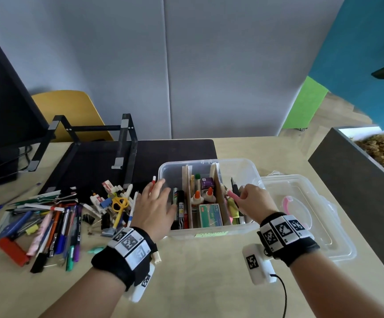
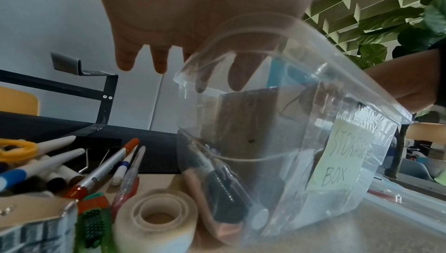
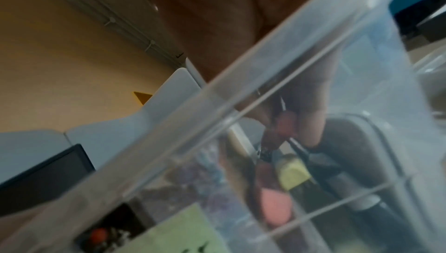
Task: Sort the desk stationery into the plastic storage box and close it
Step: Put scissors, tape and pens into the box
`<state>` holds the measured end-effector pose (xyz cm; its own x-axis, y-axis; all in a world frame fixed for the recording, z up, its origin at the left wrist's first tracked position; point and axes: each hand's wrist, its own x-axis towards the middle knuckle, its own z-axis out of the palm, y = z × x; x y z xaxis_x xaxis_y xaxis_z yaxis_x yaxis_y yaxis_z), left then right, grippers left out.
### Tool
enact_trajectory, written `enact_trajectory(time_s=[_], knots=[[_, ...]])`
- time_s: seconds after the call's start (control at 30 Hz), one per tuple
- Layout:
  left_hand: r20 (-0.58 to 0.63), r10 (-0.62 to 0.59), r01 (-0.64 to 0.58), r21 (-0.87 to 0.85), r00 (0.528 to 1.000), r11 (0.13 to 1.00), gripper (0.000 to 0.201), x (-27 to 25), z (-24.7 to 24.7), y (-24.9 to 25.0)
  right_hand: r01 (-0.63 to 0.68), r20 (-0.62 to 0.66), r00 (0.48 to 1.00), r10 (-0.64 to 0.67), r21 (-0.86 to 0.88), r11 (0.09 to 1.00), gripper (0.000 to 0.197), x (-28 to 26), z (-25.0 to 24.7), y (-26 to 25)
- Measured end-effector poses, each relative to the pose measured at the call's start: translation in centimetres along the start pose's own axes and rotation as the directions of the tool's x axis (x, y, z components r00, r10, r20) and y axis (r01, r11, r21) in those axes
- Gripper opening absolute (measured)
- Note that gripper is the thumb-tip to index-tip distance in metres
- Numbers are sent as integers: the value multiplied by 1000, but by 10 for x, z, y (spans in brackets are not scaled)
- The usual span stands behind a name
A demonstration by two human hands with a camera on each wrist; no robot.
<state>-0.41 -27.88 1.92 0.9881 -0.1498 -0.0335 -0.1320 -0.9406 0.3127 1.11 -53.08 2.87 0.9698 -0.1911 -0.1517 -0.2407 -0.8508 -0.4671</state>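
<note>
The clear plastic storage box (image 1: 239, 166) stands open mid-desk, split by two wooden dividers. Markers fill its left section, glue bottles (image 1: 202, 196) and a green staple box the middle one. My left hand (image 1: 161, 191) hovers over the box's left rim with its fingers (image 2: 125, 62) straight and spread, holding nothing. Over the right section, my right hand (image 1: 243, 193) pinches a pink pen-like item (image 1: 232, 194); through the box wall my fingertips (image 3: 311, 129) close on that item (image 3: 286, 125). The lid (image 1: 312, 226) lies flat to the right of the box. A "STORAGE BOX" label (image 2: 337, 157) is on the front wall.
A heap of pens and markers (image 1: 57, 221), yellow scissors (image 1: 119, 203), a red stapler (image 1: 14, 251) and binder clips lies left of the box. A tape roll (image 2: 156, 217) sits near my left wrist. Behind are a black mat (image 1: 175, 150), laptop stand (image 1: 124, 143) and monitor (image 1: 2, 99). A grey planter (image 1: 347, 180) borders the right.
</note>
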Motion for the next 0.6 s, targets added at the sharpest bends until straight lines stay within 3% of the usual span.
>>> enact_trajectory(time_s=[0.27,0.37,0.5,0.6], knots=[[-30,23,-24,-42,999,999,45,-1,1,-2,-1,80,997,16,-187,982,33,2,-1,0],[-134,75,-87,-80,988,993,33,-1,3,-5,-15,48,999,21,-124,992,20,-3,-15,-8],[-312,118,-156,-98,943,983,13,-2,0,-7,-3,-14,1000,3,-16,1000,23,-6,-22,-14],[-333,117,-161,-106,935,981,8,-2,-6,-6,45,-50,998,-44,20,999,23,-11,-21,-27]])
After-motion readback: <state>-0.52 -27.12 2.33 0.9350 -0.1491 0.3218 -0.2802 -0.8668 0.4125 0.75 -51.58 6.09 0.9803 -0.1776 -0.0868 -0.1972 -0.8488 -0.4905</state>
